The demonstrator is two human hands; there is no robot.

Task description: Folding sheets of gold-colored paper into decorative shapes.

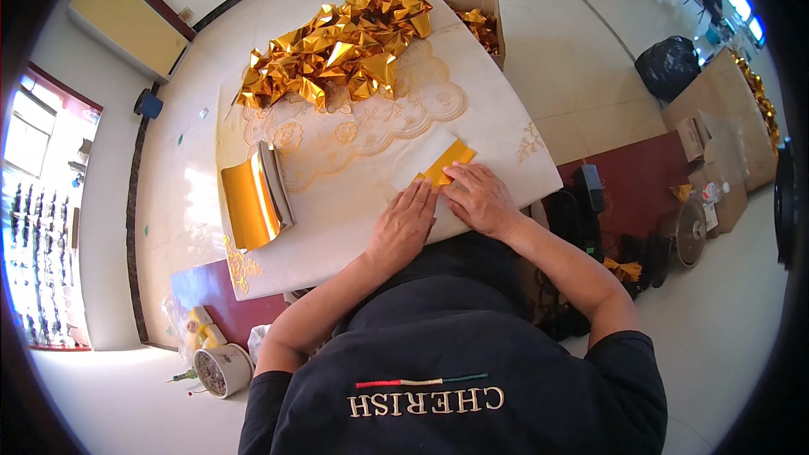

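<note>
On the cloth-covered table (341, 215) before me lies a sheet of gold foil paper (450, 161), partly folded so that its pale side shows beyond a gold strip. My left hand (406, 218) rests flat with its fingertips on the near left end of the strip. The fingers of my right hand (479, 196) are bent and press on the strip's right part. Both hands partly hide the paper. A stack of gold foil sheets (248, 202), curling at its left side, lies on the table to the left. Folded gold foil pieces (335, 50) form a large heap at the far side.
An open cardboard box (499, 25) with more gold pieces stands beyond the table's far right edge. At the lower left a white bucket (231, 370) stands near the table corner. To the right are a lidded pot (686, 234), a black plastic bag (670, 66) and a large carton (727, 114).
</note>
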